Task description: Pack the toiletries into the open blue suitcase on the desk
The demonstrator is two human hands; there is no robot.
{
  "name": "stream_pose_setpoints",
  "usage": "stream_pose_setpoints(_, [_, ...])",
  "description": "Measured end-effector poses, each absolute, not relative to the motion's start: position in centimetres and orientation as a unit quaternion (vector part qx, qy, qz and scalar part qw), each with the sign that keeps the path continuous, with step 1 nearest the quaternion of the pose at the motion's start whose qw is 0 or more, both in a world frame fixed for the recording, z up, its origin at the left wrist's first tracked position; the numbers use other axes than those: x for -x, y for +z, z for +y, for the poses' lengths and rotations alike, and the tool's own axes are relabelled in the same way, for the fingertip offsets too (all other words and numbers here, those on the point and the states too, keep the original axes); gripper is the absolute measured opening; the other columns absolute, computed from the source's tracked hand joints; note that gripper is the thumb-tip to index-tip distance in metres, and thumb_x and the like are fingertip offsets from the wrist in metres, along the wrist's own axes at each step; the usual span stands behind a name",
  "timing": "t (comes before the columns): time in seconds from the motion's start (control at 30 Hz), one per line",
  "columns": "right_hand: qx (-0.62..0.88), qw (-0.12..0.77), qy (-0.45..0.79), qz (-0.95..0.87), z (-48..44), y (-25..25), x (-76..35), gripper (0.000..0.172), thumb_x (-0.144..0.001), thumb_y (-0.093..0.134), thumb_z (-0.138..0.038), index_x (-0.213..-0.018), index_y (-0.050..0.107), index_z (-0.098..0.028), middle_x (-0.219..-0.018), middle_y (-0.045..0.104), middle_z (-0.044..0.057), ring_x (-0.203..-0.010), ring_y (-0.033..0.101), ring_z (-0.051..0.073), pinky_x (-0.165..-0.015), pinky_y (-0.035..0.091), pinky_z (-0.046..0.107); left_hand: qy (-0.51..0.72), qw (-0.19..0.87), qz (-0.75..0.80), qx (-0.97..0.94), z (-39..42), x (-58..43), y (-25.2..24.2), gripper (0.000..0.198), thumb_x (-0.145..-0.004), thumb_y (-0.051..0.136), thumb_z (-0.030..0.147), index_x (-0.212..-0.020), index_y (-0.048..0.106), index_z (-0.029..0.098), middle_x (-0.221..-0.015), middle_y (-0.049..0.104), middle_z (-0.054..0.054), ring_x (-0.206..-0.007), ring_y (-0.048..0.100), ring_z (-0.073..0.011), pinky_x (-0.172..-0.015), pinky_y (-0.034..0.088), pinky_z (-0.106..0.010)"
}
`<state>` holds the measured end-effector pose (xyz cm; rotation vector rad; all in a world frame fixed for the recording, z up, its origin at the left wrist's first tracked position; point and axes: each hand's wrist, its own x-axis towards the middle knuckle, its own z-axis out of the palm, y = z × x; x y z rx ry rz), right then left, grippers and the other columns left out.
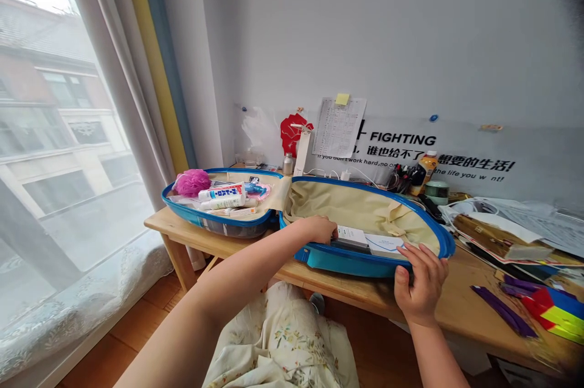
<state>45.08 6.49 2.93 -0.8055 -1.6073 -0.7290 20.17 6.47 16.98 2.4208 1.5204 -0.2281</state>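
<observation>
An unfolded blue suitcase with beige lining lies on the wooden table. My left hand reaches into its right half, fingers curled down at the left end of a white box. Its fingertips are partly hidden, so whether they grip the box is unclear. Beside that box lies another white box with blue print. My right hand is at the near right rim, fingers stretched and apart, fingertips by the printed box. In the left half are a pink bath puff and a toothpaste tube.
A bottle with an orange label and a pen holder stand behind the suitcase. Papers and a brown pouch cover the right side, with colourful blocks nearer. A small metallic bottle stands by the wall. A window is at left.
</observation>
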Motion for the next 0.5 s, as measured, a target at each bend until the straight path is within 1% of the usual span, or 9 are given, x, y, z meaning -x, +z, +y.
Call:
stream_pose_setpoints(0.07, [0.346, 0.567, -0.305, -0.682, 6.6, 2.8, -45.1, 0.032, -0.096, 0.039, -0.036, -0.108, 0.064, -0.02, -0.106, 0.069, 0.011, -0.117, 0.057, 0.028, -0.109, 0.03, 0.049, -0.076, 0.134, 0.524, -0.837, 6.3, -20.2, 17.0, 0.047, -0.081, 0.067, 0.02, -0.128, 0.063, 0.022, -0.137, 0.059, -0.013, -0.124, 0.058, -0.0272, -0.102, 0.048, -0.033])
stream_pose_setpoints(0.17, [0.361, 0.573, -0.289, -0.677, 6.6, 2.6, -45.1, 0.035, -0.097, 0.038, -0.04, -0.107, 0.064, -0.02, -0.107, 0.068, 0.012, -0.118, 0.057, 0.029, -0.11, 0.03, 0.051, -0.068, 0.132, 0.524, -0.839, 5.9, -20.2, 16.9, 0.038, -0.085, 0.066, 0.031, -0.122, 0.066, 0.023, -0.13, 0.063, -0.011, -0.119, 0.061, -0.0268, -0.099, 0.05, -0.033])
stream_pose_setpoints(0.23, [0.36, 0.572, -0.291, -0.677, 6.7, 2.6, -45.1, 0.035, -0.097, 0.038, -0.039, -0.107, 0.064, -0.02, -0.107, 0.068, 0.012, -0.119, 0.057, 0.029, -0.111, 0.03, 0.051, -0.025, 0.115, 0.526, -0.842, 5.7, -20.1, 17.0, 0.036, -0.09, 0.06, 0.038, -0.123, 0.065, 0.023, -0.131, 0.062, -0.01, -0.117, 0.061, -0.026, -0.099, 0.05, -0.034])
stream_pose_setpoints(0.27, [0.356, 0.571, -0.294, -0.679, 6.7, 2.6, -45.2, 0.034, -0.097, 0.038, -0.038, -0.108, 0.064, -0.02, -0.108, 0.068, 0.012, -0.119, 0.057, 0.029, -0.111, 0.03, 0.051, 0.021, 0.095, 0.529, -0.843, 5.7, -19.8, 17.2, 0.036, -0.093, 0.056, 0.04, -0.124, 0.064, 0.024, -0.132, 0.06, -0.009, -0.118, 0.061, -0.0256, -0.1, 0.049, -0.035])
stream_pose_setpoints(0.37, [0.352, 0.567, -0.293, -0.685, 6.7, 2.6, -45.3, 0.033, -0.096, 0.039, -0.038, -0.108, 0.064, -0.02, -0.108, 0.068, 0.012, -0.118, 0.057, 0.029, -0.11, 0.03, 0.051, 0.192, 0.011, 0.548, -0.814, 6.2, -17.2, 18.4, 0.037, -0.099, 0.043, 0.038, -0.129, 0.061, 0.025, -0.134, 0.059, -0.007, -0.123, 0.057, -0.0232, -0.106, 0.044, -0.034])
stream_pose_setpoints(0.4, [0.355, 0.567, -0.288, -0.686, 6.7, 2.6, -45.3, 0.033, -0.096, 0.04, -0.038, -0.108, 0.064, -0.02, -0.108, 0.068, 0.012, -0.118, 0.057, 0.029, -0.11, 0.031, 0.051, 0.222, -0.013, 0.57, -0.791, 6.5, -15.7, 18.9, 0.038, -0.1, 0.039, 0.035, -0.129, 0.06, 0.026, -0.133, 0.06, -0.006, -0.123, 0.056, -0.0222, -0.107, 0.043, -0.034])
stream_pose_setpoints(0.43, [0.358, 0.568, -0.283, -0.685, 6.7, 2.6, -45.3, 0.033, -0.095, 0.04, -0.039, -0.108, 0.064, -0.02, -0.108, 0.068, 0.012, -0.118, 0.057, 0.029, -0.109, 0.031, 0.051, 0.228, -0.028, 0.599, -0.767, 6.9, -13.8, 19.3, 0.039, -0.1, 0.036, 0.032, -0.131, 0.059, 0.026, -0.133, 0.06, -0.006, -0.124, 0.055, -0.0216, -0.108, 0.042, -0.034])
stream_pose_setpoints(0.47, [0.36, 0.57, -0.279, -0.684, 6.6, 2.6, -45.3, 0.033, -0.095, 0.039, -0.04, -0.107, 0.064, -0.021, -0.107, 0.068, 0.012, -0.117, 0.058, 0.029, -0.109, 0.03, 0.051, 0.208, -0.044, 0.644, -0.735, 7.2, -11.7, 19.7, 0.041, -0.1, 0.034, 0.029, -0.134, 0.056, 0.027, -0.137, 0.058, -0.006, -0.126, 0.053, -0.0215, -0.109, 0.041, -0.033])
stream_pose_setpoints(0.5, [0.361, 0.573, -0.277, -0.681, 6.6, 2.6, -45.2, 0.034, -0.096, 0.039, -0.04, -0.106, 0.064, -0.021, -0.106, 0.068, 0.012, -0.117, 0.058, 0.029, -0.109, 0.03, 0.051, 0.16, -0.056, 0.698, -0.696, 7.5, -9.3, 19.9, 0.044, -0.099, 0.033, 0.027, -0.14, 0.051, 0.029, -0.142, 0.055, -0.005, -0.13, 0.051, -0.0206, -0.11, 0.039, -0.032])
